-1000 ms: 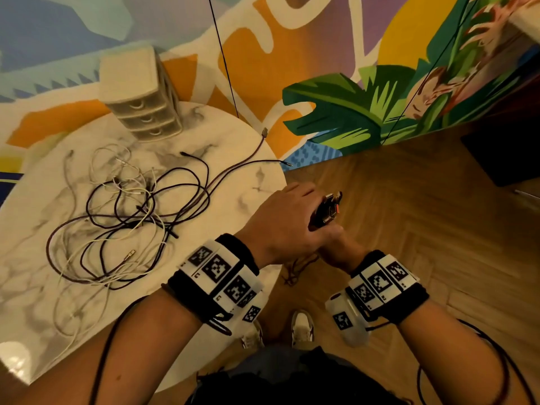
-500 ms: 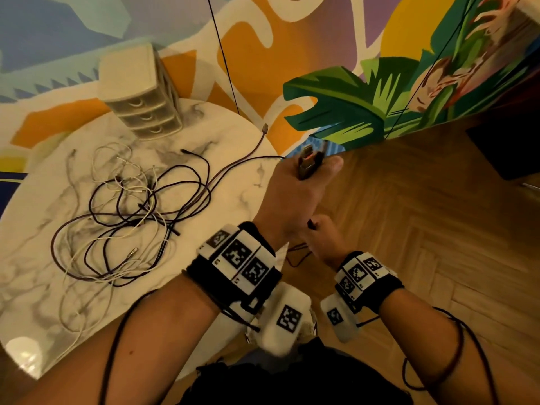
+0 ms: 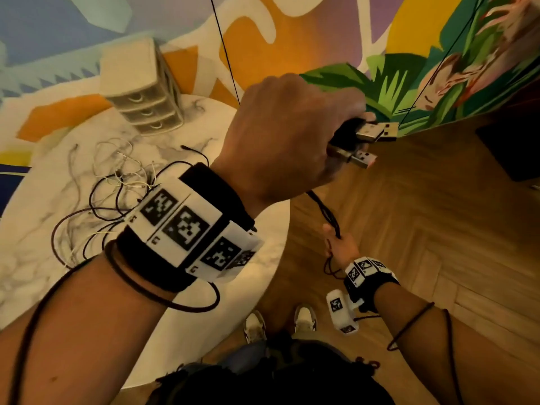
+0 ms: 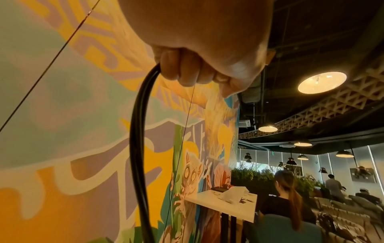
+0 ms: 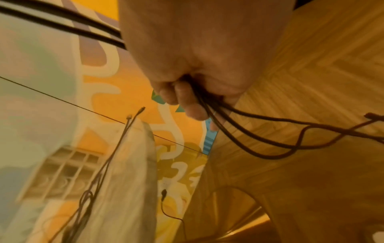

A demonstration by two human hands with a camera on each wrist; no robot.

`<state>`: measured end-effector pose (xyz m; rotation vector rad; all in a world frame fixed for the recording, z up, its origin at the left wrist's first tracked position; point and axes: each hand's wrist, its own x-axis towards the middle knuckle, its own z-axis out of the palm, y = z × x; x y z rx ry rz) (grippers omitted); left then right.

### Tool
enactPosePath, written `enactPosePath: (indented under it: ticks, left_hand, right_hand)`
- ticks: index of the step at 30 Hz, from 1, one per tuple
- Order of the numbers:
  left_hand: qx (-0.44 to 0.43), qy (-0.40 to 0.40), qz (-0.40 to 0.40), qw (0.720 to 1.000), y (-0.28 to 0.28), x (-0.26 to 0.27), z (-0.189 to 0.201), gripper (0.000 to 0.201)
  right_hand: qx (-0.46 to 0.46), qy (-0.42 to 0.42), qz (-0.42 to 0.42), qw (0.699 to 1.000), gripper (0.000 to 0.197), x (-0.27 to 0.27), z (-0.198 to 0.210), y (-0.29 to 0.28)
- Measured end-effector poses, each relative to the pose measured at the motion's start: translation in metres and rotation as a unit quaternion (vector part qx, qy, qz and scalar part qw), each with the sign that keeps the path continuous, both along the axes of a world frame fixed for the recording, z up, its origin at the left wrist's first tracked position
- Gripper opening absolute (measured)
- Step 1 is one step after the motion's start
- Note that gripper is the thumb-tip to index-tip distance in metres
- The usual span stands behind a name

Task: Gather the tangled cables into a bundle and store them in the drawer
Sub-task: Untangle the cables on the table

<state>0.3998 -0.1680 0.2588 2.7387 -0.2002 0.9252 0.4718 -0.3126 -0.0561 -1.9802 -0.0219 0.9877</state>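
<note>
My left hand (image 3: pixel 295 133) is raised high and grips the plug ends of dark cables; two USB plugs (image 3: pixel 377 133) stick out past its fingers. The dark cable (image 3: pixel 324 211) runs taut down from it to my right hand (image 3: pixel 340 244), which holds the strands low beside the table. In the right wrist view, the fingers (image 5: pixel 187 102) curl round several thin dark cable strands (image 5: pixel 270 141) that loop below. In the left wrist view a thick black cable (image 4: pixel 137 148) hangs from the fist. A tangle of black and white cables (image 3: pixel 117 194) lies on the round marble table (image 3: pixel 35 276).
A small beige three-drawer unit (image 3: pixel 140 92), drawers shut, stands at the table's far edge by the painted wall. Wooden floor (image 3: pixel 438 244) lies right of the table. My shoes (image 3: pixel 304 320) are below. Thin black wires hang before the wall.
My left hand has risen high with the plug ends, stretching the cable. My right hand has dropped lower along the strands. The two hands, joined a second ago, are now far apart.
</note>
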Motion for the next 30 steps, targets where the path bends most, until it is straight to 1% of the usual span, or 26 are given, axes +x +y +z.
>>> enactPosePath:
  ticks: [2, 3, 5, 7, 9, 10, 11, 12, 13, 14, 15, 16, 18, 19, 20, 21, 22, 23, 24, 25, 26, 27, 28, 30]
  left_hand:
    - [0.005, -0.008, -0.016, 1.000, -0.002, 0.002, 0.002, 0.017]
    - [0.003, -0.013, -0.026, 1.000, -0.003, 0.004, 0.002, 0.017]
    - [-0.003, -0.020, -0.048, 0.999, -0.007, 0.009, -0.002, 0.017]
    - [-0.005, -0.007, -0.059, 0.998, -0.014, 0.013, -0.009, 0.017]
    - [-0.029, 0.020, -0.063, 0.997, -0.021, 0.017, -0.019, 0.016]
    - [-0.066, 0.028, -0.062, 0.995, -0.024, 0.019, -0.023, 0.016]
    - [-0.123, 0.037, -0.059, 0.990, -0.028, 0.021, -0.027, 0.025]
    - [-0.194, 0.050, -0.060, 0.978, -0.031, 0.023, -0.031, 0.035]
    - [-0.273, 0.072, -0.063, 0.957, -0.035, 0.025, -0.035, 0.042]
    - [-0.344, 0.102, -0.063, 0.931, -0.039, 0.026, -0.040, 0.043]
    - [-0.400, 0.136, -0.058, 0.904, -0.042, 0.027, -0.046, 0.041]
    - [-0.445, 0.167, -0.047, 0.879, -0.045, 0.028, -0.053, 0.039]
    - [-0.507, 0.213, -0.029, 0.835, -0.048, 0.028, -0.069, 0.037]
    - [-0.528, 0.231, -0.021, 0.817, -0.050, 0.028, -0.077, 0.038]
    - [-0.543, 0.246, -0.008, 0.803, -0.051, 0.028, -0.084, 0.038]
    - [-0.553, 0.257, 0.006, 0.792, -0.052, 0.028, -0.089, 0.038]
    - [-0.560, 0.263, 0.018, 0.786, -0.052, 0.027, -0.094, 0.039]
    - [-0.563, 0.263, 0.029, 0.783, -0.053, 0.026, -0.097, 0.040]
    - [-0.560, 0.259, 0.038, 0.786, -0.051, 0.025, -0.099, 0.040]
    - [-0.549, 0.253, 0.049, 0.795, -0.048, 0.024, -0.100, 0.039]
    - [-0.534, 0.248, 0.060, 0.806, -0.044, 0.023, -0.100, 0.035]
    - [-0.517, 0.242, 0.071, 0.818, -0.040, 0.021, -0.100, 0.030]
    - [-0.495, 0.233, 0.080, 0.833, -0.035, 0.020, -0.099, 0.025]
    - [-0.412, 0.200, 0.098, 0.883, -0.025, 0.016, -0.095, 0.017]
  right_hand:
    - [-0.100, -0.040, 0.078, 0.991, 0.051, 0.002, -0.007, -0.016]
    - [-0.164, -0.055, 0.121, 0.978, 0.050, 0.003, -0.012, -0.028]
    - [-0.246, -0.053, 0.169, 0.953, 0.042, 0.006, -0.024, -0.050]
    - [-0.272, -0.045, 0.188, 0.943, 0.037, 0.009, -0.035, -0.065]
    - [-0.261, -0.036, 0.184, 0.947, 0.033, 0.011, -0.037, -0.070]
    - [-0.250, -0.048, 0.186, 0.949, 0.033, 0.013, -0.033, -0.071]
    - [-0.244, -0.058, 0.193, 0.948, 0.035, 0.015, -0.026, -0.070]
    - [-0.233, -0.069, 0.210, 0.947, 0.035, 0.018, -0.023, -0.067]
    - [-0.212, -0.071, 0.223, 0.949, 0.032, 0.021, -0.013, -0.063]
    - [-0.173, -0.085, 0.242, 0.951, 0.029, 0.022, -0.004, -0.057]
    - [-0.131, -0.102, 0.244, 0.956, 0.029, 0.021, 0.009, -0.050]
    - [-0.073, -0.116, 0.228, 0.964, 0.032, 0.020, 0.022, -0.045]
    - [0.049, -0.129, 0.199, 0.970, 0.041, 0.012, 0.067, -0.026]
    - [0.110, -0.126, 0.197, 0.966, 0.043, 0.009, 0.092, -0.020]
    - [0.167, -0.120, 0.198, 0.958, 0.036, 0.001, 0.114, -0.007]
    - [0.191, -0.123, 0.195, 0.954, 0.024, -0.005, 0.131, 0.002]
    - [0.182, -0.135, 0.190, 0.955, 0.015, -0.006, 0.139, 0.008]
    - [0.143, -0.164, 0.167, 0.962, 0.011, -0.007, 0.144, 0.011]
    - [0.083, -0.142, 0.152, 0.975, 0.012, -0.006, 0.148, 0.015]
    - [0.098, -0.116, 0.131, 0.980, 0.016, -0.003, 0.153, 0.021]
    - [0.193, -0.088, 0.140, 0.967, 0.017, -0.001, 0.158, 0.027]
    - [0.249, -0.057, 0.152, 0.955, 0.019, 0.001, 0.166, 0.028]
    - [0.291, -0.048, 0.158, 0.942, 0.027, 0.000, 0.173, 0.025]
    - [0.300, -0.072, 0.180, 0.934, 0.037, -0.001, 0.168, 0.025]
